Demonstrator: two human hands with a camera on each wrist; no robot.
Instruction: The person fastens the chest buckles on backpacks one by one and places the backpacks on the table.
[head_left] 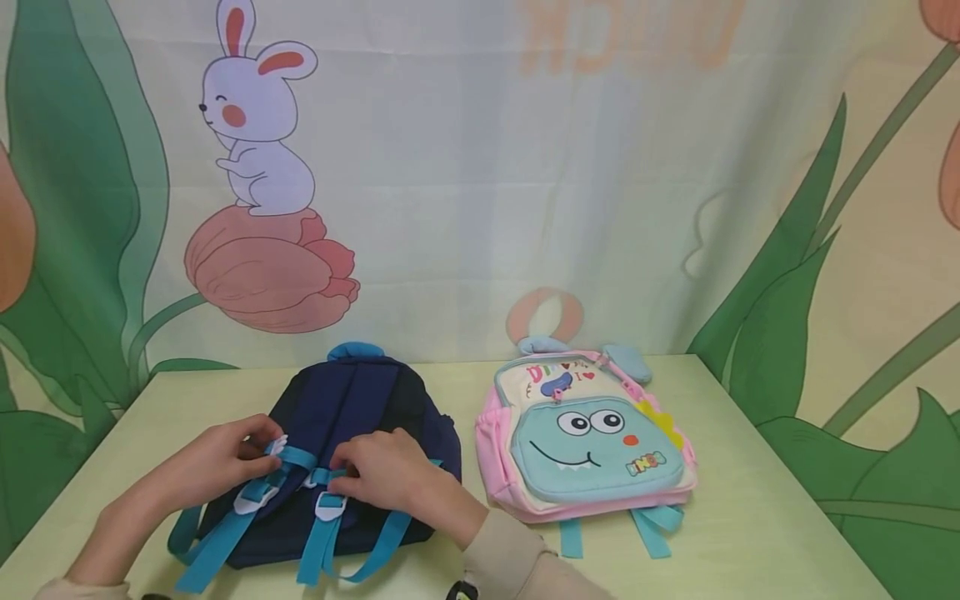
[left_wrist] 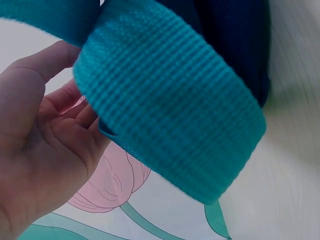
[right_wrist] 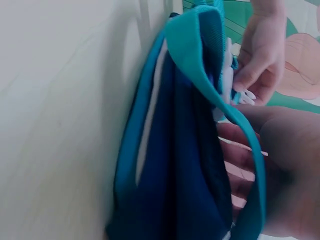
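Observation:
A navy backpack (head_left: 360, 400) lies back side up on the table, teal straps toward the front. My left hand (head_left: 217, 458) pinches a white plastic buckle piece (head_left: 278, 445) on a short teal strap (head_left: 300, 457); its prongs show between the fingers in the right wrist view. My right hand (head_left: 390, 471) grips the other short teal strap (head_left: 322, 477), its white end facing the left hand's piece. The two strap ends are apart. Below them sit white strap adjusters (head_left: 255, 495). A wide teal webbing loop (left_wrist: 170, 100) covers part of the left fingers in the left wrist view.
A pink and light-blue cartoon backpack (head_left: 600, 450) lies face up to the right, with teal straps (head_left: 651, 533) hanging at its front. The pale table (head_left: 765, 517) meets a printed curtain (head_left: 450, 167) at the back. Loose teal strap tails (head_left: 217, 550) trail toward the table's front.

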